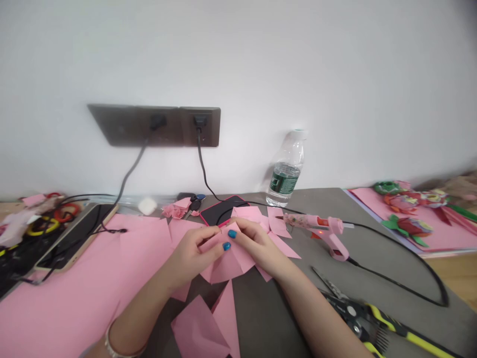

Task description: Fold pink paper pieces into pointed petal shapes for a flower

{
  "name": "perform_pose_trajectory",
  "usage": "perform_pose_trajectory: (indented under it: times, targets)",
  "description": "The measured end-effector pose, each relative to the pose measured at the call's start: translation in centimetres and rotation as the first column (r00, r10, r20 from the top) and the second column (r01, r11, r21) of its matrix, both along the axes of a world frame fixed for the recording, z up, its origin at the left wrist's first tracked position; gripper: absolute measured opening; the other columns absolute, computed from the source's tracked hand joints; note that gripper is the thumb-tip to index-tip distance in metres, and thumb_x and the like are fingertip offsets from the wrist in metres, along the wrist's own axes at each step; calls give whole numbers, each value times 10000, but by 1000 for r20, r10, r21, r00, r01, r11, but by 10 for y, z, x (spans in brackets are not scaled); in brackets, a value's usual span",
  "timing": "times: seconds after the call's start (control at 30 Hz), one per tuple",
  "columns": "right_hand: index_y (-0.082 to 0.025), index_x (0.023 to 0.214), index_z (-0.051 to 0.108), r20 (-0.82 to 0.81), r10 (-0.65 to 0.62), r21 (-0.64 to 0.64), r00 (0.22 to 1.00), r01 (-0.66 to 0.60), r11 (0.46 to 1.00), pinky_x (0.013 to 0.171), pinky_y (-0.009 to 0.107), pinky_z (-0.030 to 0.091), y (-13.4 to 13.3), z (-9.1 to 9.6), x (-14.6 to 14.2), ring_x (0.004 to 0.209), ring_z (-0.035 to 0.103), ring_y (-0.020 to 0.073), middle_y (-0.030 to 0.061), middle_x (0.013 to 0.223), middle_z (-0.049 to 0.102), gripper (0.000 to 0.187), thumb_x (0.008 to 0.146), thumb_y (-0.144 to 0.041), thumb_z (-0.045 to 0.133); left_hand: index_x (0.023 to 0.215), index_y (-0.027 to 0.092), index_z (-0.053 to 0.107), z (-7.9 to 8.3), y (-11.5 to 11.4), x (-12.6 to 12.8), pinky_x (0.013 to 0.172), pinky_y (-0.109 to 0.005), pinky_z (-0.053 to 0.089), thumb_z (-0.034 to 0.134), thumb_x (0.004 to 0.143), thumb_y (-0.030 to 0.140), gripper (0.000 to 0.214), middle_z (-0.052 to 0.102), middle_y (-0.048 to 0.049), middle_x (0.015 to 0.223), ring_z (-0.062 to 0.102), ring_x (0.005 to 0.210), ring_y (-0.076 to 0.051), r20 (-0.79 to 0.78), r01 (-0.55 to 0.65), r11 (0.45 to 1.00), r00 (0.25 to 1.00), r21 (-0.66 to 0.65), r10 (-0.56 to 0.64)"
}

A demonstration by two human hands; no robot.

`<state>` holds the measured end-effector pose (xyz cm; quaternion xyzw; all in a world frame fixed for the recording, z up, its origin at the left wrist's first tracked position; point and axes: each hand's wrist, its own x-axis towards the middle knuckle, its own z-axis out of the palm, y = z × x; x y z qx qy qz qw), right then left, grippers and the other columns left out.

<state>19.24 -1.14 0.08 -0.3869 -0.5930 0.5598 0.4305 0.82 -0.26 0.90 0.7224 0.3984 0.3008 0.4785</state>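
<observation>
1. From the head camera, we're right over the action: the left hand [192, 256] and the right hand [257, 243] meet at the middle of the table [268, 318], both working on a folded pink paper [223, 261].
2. The fingers [238, 233] of both hands are together and clamped on that paper, with the blue-painted nails right at the fold. It sits centred between the hands, just above the loose pink paper squares [197, 328].
3. Watch that grip, because it looks like the key here! Firm, even pressure from both sides should keep the layers from sliding, and running a fingertip along the fold would give a sharper crease.
4. Lining up the edges before pressing looks wise too, since thin paper can easily skew.
5. Just right of the hands, a pink glue gun [320, 231] lies on its side with a red light showing, its black cable [406, 273] looping across the table. Keeping the paper and wrists away from its nozzle seems sensible.
6. Behind the hands there's a phone in a pink case [223, 211] and a water bottle [286, 169] by the wall.
7. Over on the right, finished paper flowers [406, 201] rest on a pink sheet [443, 233]. A large pink sheet [74, 298] covers the left of the table, and a yellow-handled tool [406, 335] sits blurred at the bottom right
</observation>
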Motion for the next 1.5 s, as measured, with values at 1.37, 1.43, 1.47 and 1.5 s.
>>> perform_pose_trajectory:
  times: [1.37,1.43,1.47,1.5]
  targets:
    - [-199,778,555,52,-177,92,983,171,981,608,262,368,5,-8,-5,670,444,160,-11,708,490,325,904,-498,561,628,203,452,-10,9,-2,612,-258,346,582,855,344,298,405,39,636,411,639,-147,24,-259,960,966,109,258]
    - [-194,765,552,68,-152,108,986,144,984,608,261,357,6,-8,-4,669,435,157,-12,704,478,318,908,-478,559,666,200,525,-12,10,-3,647,-269,390,584,853,348,246,478,22,666,474,686,-170,29,-297,947,955,125,296]
    - [-192,754,543,73,-152,116,986,143,983,603,260,344,6,-8,-4,662,420,151,-17,699,459,321,914,-470,553,693,197,562,-12,11,-3,668,-276,412,582,853,344,218,521,12,690,508,718,-184,31,-306,943,952,128,304]
    - [-191,741,529,78,-157,120,985,147,982,594,259,329,7,-8,-4,651,401,145,-22,692,434,330,920,-469,545,716,195,591,-12,11,-3,682,-281,428,585,848,341,198,557,2,711,535,744,-196,30,-310,942,951,129,309]
